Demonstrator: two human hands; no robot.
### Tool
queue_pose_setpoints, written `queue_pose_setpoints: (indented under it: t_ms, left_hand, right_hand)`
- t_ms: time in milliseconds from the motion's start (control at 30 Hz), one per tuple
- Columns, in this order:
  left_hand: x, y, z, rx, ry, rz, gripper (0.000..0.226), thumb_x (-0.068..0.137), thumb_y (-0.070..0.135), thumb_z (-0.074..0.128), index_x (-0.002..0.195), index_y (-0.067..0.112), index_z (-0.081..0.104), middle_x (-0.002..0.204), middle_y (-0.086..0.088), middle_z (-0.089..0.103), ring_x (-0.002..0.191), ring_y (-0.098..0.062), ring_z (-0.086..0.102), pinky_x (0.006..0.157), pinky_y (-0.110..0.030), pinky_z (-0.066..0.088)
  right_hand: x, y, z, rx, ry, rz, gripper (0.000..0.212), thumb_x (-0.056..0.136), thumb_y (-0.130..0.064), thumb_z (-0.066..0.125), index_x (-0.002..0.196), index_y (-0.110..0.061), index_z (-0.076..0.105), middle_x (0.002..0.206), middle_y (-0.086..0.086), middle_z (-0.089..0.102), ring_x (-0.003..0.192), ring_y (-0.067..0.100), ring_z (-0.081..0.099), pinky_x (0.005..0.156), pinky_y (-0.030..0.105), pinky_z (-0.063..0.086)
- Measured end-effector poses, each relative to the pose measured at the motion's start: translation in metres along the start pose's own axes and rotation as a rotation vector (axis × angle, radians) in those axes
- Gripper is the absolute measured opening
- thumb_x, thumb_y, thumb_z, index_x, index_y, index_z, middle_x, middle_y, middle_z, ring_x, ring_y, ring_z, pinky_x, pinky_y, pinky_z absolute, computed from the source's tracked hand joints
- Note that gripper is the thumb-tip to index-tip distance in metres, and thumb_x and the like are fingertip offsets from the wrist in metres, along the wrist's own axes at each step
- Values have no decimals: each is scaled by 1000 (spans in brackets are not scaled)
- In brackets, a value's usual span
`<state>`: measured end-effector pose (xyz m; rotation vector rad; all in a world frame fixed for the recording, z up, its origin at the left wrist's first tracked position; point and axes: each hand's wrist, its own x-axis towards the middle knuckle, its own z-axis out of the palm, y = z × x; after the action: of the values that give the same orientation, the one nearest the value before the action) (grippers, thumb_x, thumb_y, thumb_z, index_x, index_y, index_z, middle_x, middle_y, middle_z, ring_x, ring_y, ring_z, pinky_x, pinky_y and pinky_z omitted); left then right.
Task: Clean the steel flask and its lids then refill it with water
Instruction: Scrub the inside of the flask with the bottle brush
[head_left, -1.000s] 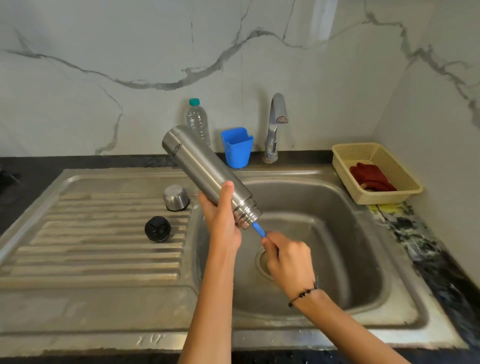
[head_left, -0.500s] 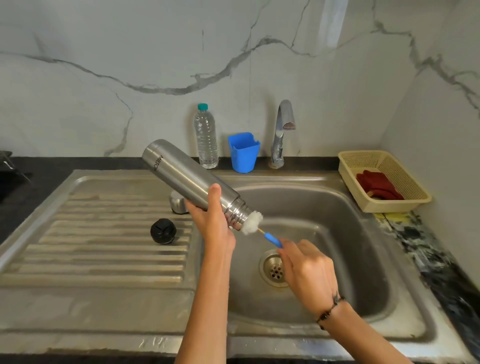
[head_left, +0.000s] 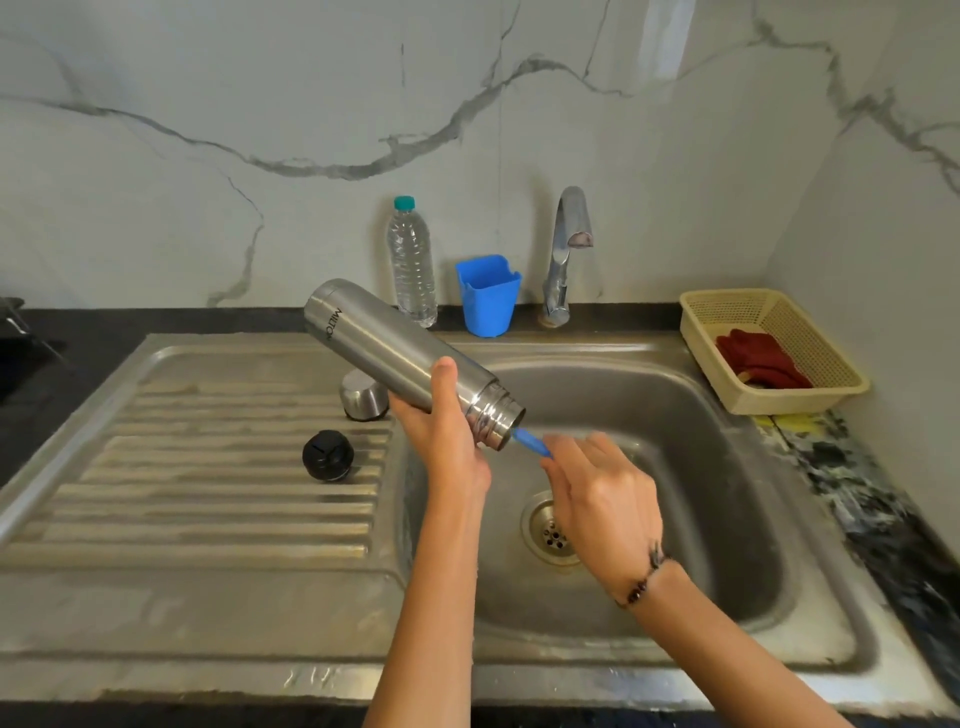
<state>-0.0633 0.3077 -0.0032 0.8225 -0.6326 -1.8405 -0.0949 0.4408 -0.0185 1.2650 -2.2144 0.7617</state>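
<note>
My left hand grips the steel flask near its neck and holds it tilted, mouth down to the right, over the sink's left edge. My right hand pinches the blue handle of a bottle brush. The brush head is hidden inside the flask's mouth. The steel cup lid stands on the drainboard behind the flask, partly hidden. A black inner stopper lies on the drainboard ribs to the left.
The sink basin with its drain lies under my hands. Behind stand a tap, a blue cup and a plastic water bottle. A cream basket holding a red cloth sits at right.
The white brush head, outside the flask mouth half a second ago, has gone back inside. My right hand pushed the handle in toward the flask.
</note>
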Motion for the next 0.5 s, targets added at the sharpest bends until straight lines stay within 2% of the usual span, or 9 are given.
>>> queue_pose_setpoints:
  t_ms: [100,233,367,433,500]
  left_hand:
    - [5,6,-2,-21,-3,29,64,90,16,63,145,25,32,126,-7,61,107,-21,64,88,-37,55]
    - [-1,-2,0,31,-2,6,62,90,17,63,144,27,33,127,-7,60,110,-21,63,94,-41,52]
    - [5,9,-8,-14,2,50,68,90,15,62,147,26,27,127,-8,60,108,-21,64,93,-42,53]
    - [11,14,-12,-24,17,66,70,90,14,62,148,25,25,125,-7,60,103,-19,65,90,-39,55]
    - [10,12,-9,-6,11,61,70,89,16,64,147,25,26,126,-9,59,102,-19,65,89,-37,55]
  right_hand:
    - [-14,9,-9,13,-24,-9,19,81,-14,51,84,-8,68,56,-2,53,54,21,51,31,30,37]
    - [11,4,-6,65,-131,86,11,76,-14,53,75,-9,62,52,3,51,44,27,48,32,28,34]
    - [3,6,3,310,-331,194,40,83,-38,33,79,-11,63,55,7,55,53,33,51,49,38,41]
    - [-1,9,-5,407,-398,275,36,86,-35,39,75,-9,63,58,9,57,59,34,53,58,41,44]
    - [14,6,-1,412,-418,305,32,86,-29,43,75,-7,64,61,10,58,65,33,54,64,38,42]
